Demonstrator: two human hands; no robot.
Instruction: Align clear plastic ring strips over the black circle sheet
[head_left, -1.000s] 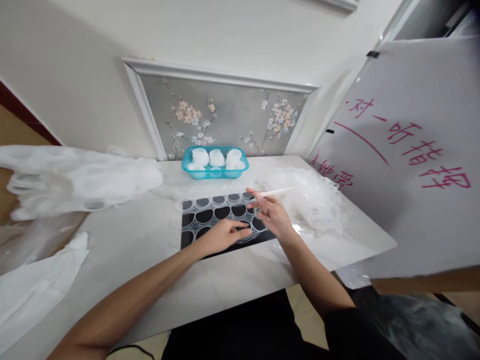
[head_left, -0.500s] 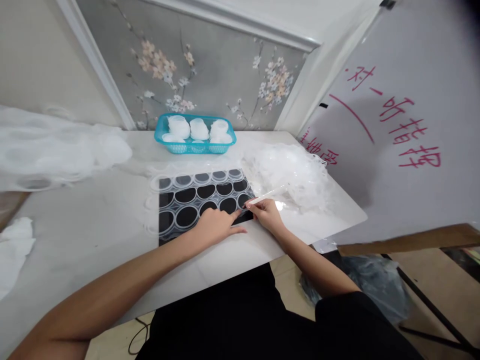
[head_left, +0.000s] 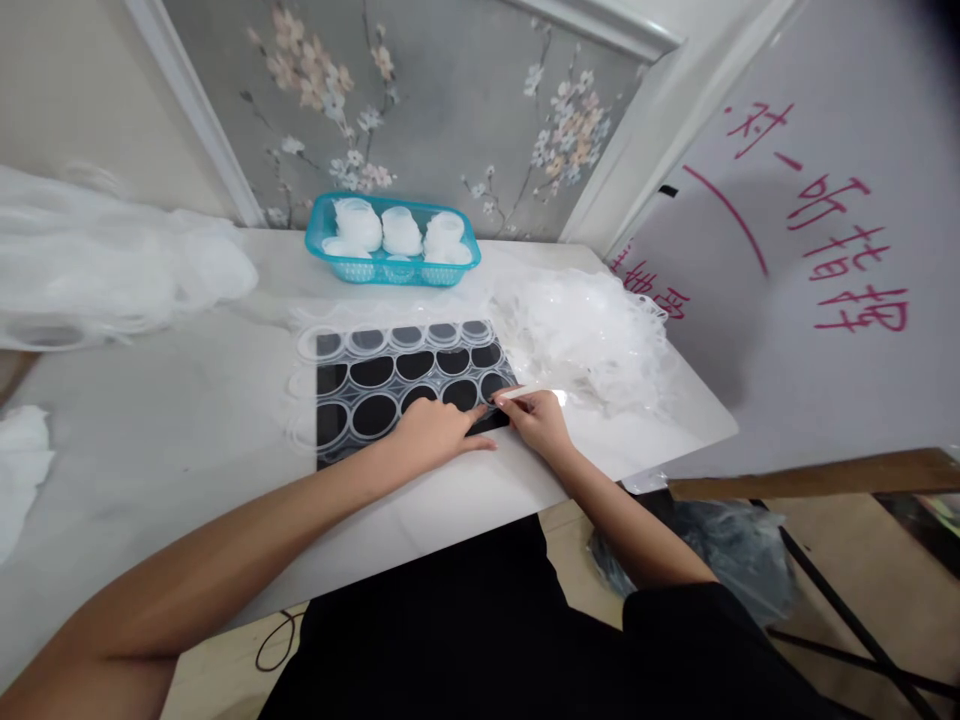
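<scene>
A clear plastic sheet with rows of white-rimmed rounds (head_left: 373, 370) lies over a black mat (head_left: 390, 392) on the white table. My left hand (head_left: 435, 435) rests on the sheet's near edge. Its index finger points at the right end of the front row, and the thumb is spread apart. Just right of that fingertip, my right hand (head_left: 541, 420) pinches a slim white pen-like tool (head_left: 517, 395), its tip at the last round of the front row. The exact kind of tool is too small to make out.
Behind the sheet stands a blue basket (head_left: 341, 268) with stacks of white rounds (head_left: 401, 232). A heap of clear plastic scraps (head_left: 585, 325) spreads to the right. Layered white sheets (head_left: 112, 265) lie at the left. A whiteboard (head_left: 825, 400) leans beside the table's right edge.
The view has shifted slightly. The white tool in my right hand now lies lower and flatter, where before it slanted up to the right. My left hand stays on the sheet.
</scene>
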